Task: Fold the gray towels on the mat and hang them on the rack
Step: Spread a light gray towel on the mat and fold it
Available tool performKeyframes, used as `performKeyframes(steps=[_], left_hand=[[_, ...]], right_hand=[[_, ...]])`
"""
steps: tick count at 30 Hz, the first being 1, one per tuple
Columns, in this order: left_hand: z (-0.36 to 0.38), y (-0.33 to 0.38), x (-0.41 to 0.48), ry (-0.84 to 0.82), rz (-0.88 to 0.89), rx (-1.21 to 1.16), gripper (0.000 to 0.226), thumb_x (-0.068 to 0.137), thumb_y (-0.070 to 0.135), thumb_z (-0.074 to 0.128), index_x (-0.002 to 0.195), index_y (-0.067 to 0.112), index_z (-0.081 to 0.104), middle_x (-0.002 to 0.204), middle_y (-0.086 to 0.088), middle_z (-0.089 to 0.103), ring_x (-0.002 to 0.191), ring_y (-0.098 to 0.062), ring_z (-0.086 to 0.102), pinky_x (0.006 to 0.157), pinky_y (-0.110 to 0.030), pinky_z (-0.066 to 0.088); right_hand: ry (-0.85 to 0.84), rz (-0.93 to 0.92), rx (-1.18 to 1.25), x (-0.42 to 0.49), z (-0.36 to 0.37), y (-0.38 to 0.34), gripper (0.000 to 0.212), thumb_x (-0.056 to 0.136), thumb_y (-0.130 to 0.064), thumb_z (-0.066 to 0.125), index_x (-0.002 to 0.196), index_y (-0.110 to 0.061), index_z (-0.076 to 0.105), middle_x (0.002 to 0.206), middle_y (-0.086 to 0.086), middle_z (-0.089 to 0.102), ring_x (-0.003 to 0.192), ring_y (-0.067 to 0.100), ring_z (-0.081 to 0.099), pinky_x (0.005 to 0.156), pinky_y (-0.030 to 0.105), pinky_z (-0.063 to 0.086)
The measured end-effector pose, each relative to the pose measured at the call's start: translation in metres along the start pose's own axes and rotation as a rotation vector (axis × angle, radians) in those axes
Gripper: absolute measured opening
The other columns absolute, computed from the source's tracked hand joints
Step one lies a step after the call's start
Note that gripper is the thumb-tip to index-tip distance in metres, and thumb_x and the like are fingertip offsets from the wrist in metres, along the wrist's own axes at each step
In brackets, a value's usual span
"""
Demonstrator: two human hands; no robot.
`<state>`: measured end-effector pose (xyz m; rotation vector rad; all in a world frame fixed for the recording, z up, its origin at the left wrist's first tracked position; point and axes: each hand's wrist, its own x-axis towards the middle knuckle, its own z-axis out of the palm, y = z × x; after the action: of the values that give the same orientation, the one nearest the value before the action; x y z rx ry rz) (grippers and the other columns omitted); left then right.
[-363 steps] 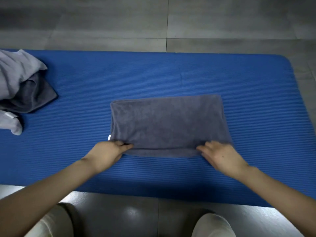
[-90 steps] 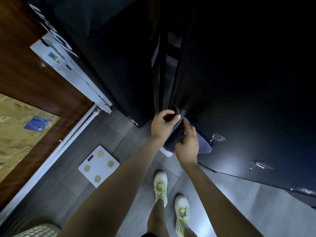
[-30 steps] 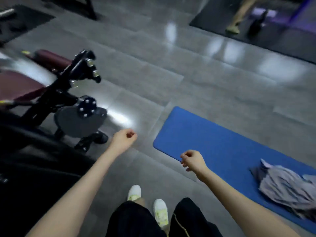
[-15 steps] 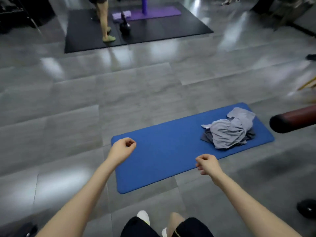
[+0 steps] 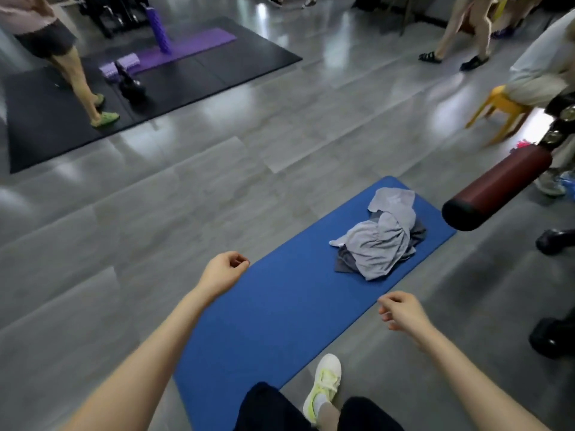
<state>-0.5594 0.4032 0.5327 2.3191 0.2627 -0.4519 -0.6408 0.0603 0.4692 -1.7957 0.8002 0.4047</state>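
Note:
A heap of crumpled gray towels [image 5: 381, 241] lies on the far part of a blue mat [image 5: 280, 312] on the gray floor. My left hand [image 5: 222, 272] hangs in the air over the mat's left edge, fingers loosely curled, holding nothing. My right hand [image 5: 401, 309] hovers over the floor just right of the mat, also loosely curled and empty. Both hands are well short of the towels. No rack is in view.
A dark red padded roller [image 5: 494, 188] of a gym machine juts in from the right, close to the mat's far end. Black machine feet [image 5: 550, 334] stand at the right. A black floor mat [image 5: 124, 82] with a person, a kettlebell and purple gear lies far left. A yellow stool [image 5: 501, 110] stands far right.
I have turned from the dark cabinet and walked back to the blue mat; it and the towel heap are nearer now. Both hands stay empty and loosely curled.

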Motion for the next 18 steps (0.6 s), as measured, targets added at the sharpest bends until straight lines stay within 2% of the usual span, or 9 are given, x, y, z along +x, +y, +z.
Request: performKeyframes(steps=[6,11,18], left_hand=[[0.009,0.07,0.074,-0.035,0.0,0.045,0.016,0.091,0.021,0.053,0.093,0.012,0.066,0.085,-0.004,0.066,0.086,-0.028,0.064,0.07,-0.031,0.049],[0.004,0.113,0.15,-0.081,0.035,0.072,0.013,0.091,0.022,0.053,0.089,0.017,0.065,0.083,0.0,0.065,0.085,-0.022,0.064,0.075,-0.034,0.05],[-0.012,0.155,0.298,-0.198,0.118,0.092,0.011,0.089,0.019,0.055,0.084,0.02,0.065,0.079,0.002,0.065,0.08,-0.019,0.062,0.075,-0.032,0.049]], right_hand=[[0.002,0.018,0.014,0.069,-0.015,-0.04,0.013,0.092,-0.012,0.051,0.085,-0.006,0.061,0.071,0.01,0.06,0.06,0.018,0.05,0.053,0.028,0.042],[0.022,0.059,0.047,0.124,-0.015,-0.072,0.013,0.091,-0.01,0.051,0.084,-0.005,0.06,0.07,0.009,0.059,0.058,0.016,0.048,0.049,0.024,0.039],[0.139,0.168,0.133,0.22,0.013,-0.12,0.016,0.091,-0.01,0.053,0.077,-0.007,0.06,0.066,0.009,0.058,0.056,0.017,0.049,0.047,0.024,0.041]])
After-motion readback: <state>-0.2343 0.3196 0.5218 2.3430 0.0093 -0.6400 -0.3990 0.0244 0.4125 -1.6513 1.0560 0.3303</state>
